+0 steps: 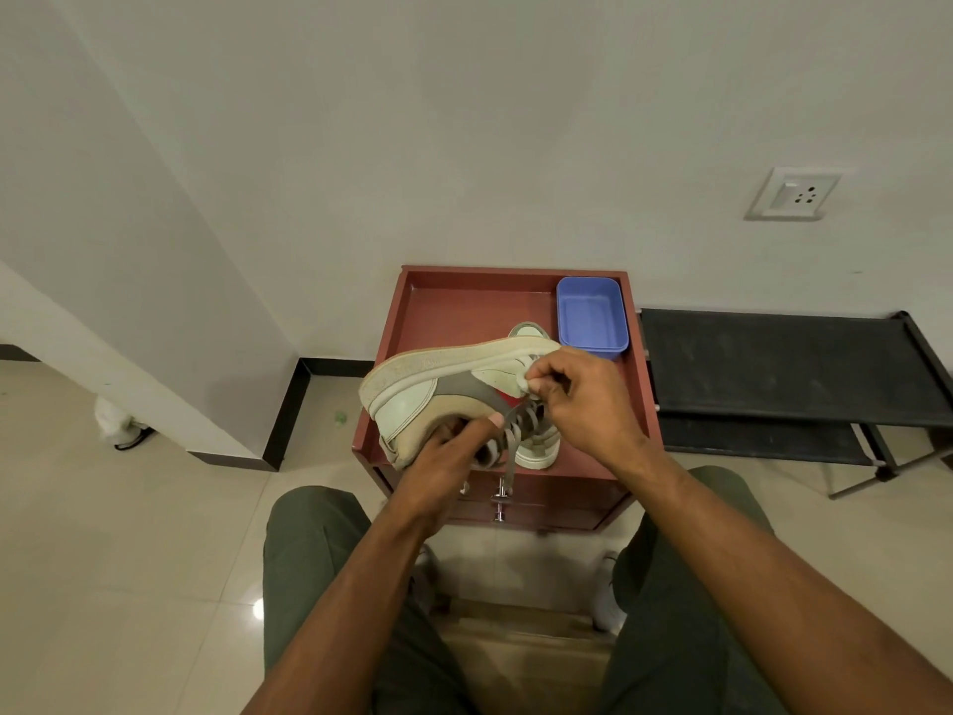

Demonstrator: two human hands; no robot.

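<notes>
A single view was recorded, from a camera worn on the seated person's head. It faced forward and steeply down, along both forearms, towards the small red-brown cabinet [454, 312] standing against the white wall [464, 121]. The lens was wide-angle: the wall's corner line and the black folding rack [773, 363] bowed towards the frame edges. Closest to the lens were the green-trousered knees [309, 534], at the bottom edge. The left hand [443, 456] and right hand [588, 399], both on the pale sneaker [412, 399], sat at arm's length near the frame's centre. The wall socket [794, 193] lay farthest off, at upper right.
</notes>
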